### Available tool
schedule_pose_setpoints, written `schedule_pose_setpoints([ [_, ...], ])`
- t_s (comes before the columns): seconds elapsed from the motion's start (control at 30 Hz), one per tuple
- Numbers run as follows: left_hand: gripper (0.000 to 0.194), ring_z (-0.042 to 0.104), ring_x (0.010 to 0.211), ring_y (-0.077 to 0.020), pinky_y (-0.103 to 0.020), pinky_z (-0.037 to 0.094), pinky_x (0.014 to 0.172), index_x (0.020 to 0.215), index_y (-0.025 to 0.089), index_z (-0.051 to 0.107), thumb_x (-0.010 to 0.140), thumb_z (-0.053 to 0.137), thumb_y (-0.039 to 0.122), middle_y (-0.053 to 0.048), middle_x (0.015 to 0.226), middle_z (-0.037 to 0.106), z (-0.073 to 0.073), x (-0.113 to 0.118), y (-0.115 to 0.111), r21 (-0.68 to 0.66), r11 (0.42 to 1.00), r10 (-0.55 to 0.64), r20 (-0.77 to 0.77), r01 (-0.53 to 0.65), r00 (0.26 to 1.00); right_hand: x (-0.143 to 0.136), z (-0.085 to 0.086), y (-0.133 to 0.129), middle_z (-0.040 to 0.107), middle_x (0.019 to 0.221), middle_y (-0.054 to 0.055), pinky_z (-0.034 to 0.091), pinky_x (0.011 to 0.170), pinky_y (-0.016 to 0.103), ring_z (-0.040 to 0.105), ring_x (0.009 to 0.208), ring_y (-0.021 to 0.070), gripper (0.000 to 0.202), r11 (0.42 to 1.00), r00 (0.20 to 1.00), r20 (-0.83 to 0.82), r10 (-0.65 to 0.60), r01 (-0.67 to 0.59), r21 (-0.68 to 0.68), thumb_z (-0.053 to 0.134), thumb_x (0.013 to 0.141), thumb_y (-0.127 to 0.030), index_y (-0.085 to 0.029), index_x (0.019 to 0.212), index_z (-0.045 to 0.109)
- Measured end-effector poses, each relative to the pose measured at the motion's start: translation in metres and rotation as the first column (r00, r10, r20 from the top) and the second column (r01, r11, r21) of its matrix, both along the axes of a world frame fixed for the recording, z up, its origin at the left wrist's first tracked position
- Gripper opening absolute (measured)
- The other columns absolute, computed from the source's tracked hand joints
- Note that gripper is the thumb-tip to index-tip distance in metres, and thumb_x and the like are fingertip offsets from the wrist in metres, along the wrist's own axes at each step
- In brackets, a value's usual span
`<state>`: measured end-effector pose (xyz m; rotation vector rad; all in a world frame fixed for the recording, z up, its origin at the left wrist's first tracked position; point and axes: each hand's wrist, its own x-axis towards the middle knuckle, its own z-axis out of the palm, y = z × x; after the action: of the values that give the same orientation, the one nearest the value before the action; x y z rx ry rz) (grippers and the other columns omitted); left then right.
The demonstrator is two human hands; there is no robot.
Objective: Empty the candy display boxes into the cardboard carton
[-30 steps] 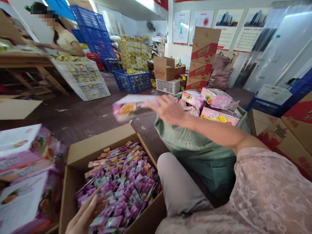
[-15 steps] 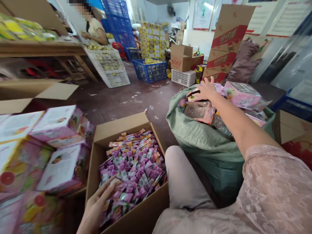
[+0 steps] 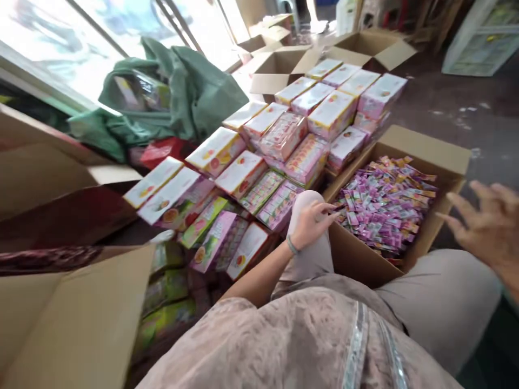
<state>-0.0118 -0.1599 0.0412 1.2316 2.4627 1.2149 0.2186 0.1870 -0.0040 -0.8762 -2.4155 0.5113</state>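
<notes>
Purple and orange sachets (image 3: pixel 377 202) fill an open cardboard box (image 3: pixel 425 148) in front of my knees. My left hand (image 3: pixel 311 224), with a band at the wrist, hovers over my knee at the box's left edge. Its fingers are loosely stretched towards the sachets, and I see nothing held in it. My right hand (image 3: pixel 484 224) is in the air just right of the box, blurred, fingers spread with nothing in them. Left of the sachets stand rows of packed fruit-print cartons (image 3: pixel 330 111); some, like the pink carton (image 3: pixel 307 159), show small packs on the upper side.
A green woven sack (image 3: pixel 194 92) with packages inside slumps by the bright doorway. Open cardboard boxes stand behind the cartons, such as the empty-looking box (image 3: pixel 279 65). A large open box (image 3: pixel 93 313) is at the lower left. A white crate (image 3: pixel 474 48) stands far right.
My view has swung left, from the sack of crumpled packaging to the carton rows. My right hand has left that sack and come to the sachet box's right side. The left hand has drawn back from the sachets.
</notes>
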Motion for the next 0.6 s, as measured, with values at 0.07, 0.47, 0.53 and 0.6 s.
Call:
schedule_pose_setpoints([
  [0.07,0.025,0.07,0.094,-0.0237,-0.038,0.056,0.09,0.102,0.022,0.08,0.098,0.072,0.045,-0.009,0.099,0.075,0.016,-0.018,-0.041,-0.077,0.981,0.168,-0.15,-0.181,0.974,-0.022,-0.026,-0.038,0.061,0.158,0.013,0.022,0.123,0.065,0.044,0.155,0.0388,0.056,0.987,0.986,0.026,0.162,-0.162,-0.009,0.047,0.085,-0.075,-0.045,0.111,0.086],
  [0.47,0.101,0.057,0.135,-0.0518,-0.055,0.048,0.11,0.137,0.003,0.06,0.072,0.08,0.078,-0.038,0.142,0.06,0.045,-0.099,-0.294,-0.834,-0.064,0.673,-0.442,-0.549,0.593,-0.03,-0.111,-0.056,0.07,0.134,0.029,0.041,0.11,0.06,0.062,0.136,0.0395,0.042,0.962,0.963,-0.051,0.264,-0.267,-0.061,0.053,0.077,-0.065,-0.037,0.088,0.083],
  [0.53,0.108,0.056,0.139,-0.0511,-0.052,0.048,0.112,0.14,0.002,0.057,0.065,0.086,0.076,-0.039,0.146,0.055,0.032,-0.09,-0.313,-0.842,-0.032,0.665,-0.42,-0.538,0.618,-0.031,-0.113,-0.056,0.07,0.133,0.03,0.041,0.111,0.059,0.063,0.135,0.0391,0.044,0.962,0.964,-0.034,0.263,-0.265,-0.073,0.051,0.075,-0.067,-0.036,0.084,0.081],
  [0.6,0.116,0.053,0.143,-0.0513,-0.052,0.046,0.115,0.146,0.003,0.051,0.059,0.092,0.067,-0.039,0.152,0.05,0.023,-0.085,-0.323,-0.807,0.011,0.714,-0.406,-0.59,0.57,-0.034,-0.114,-0.06,0.068,0.136,0.029,0.04,0.112,0.059,0.061,0.138,0.039,0.044,0.958,0.963,-0.015,0.267,-0.267,-0.107,0.052,0.074,-0.067,-0.036,0.082,0.081],
])
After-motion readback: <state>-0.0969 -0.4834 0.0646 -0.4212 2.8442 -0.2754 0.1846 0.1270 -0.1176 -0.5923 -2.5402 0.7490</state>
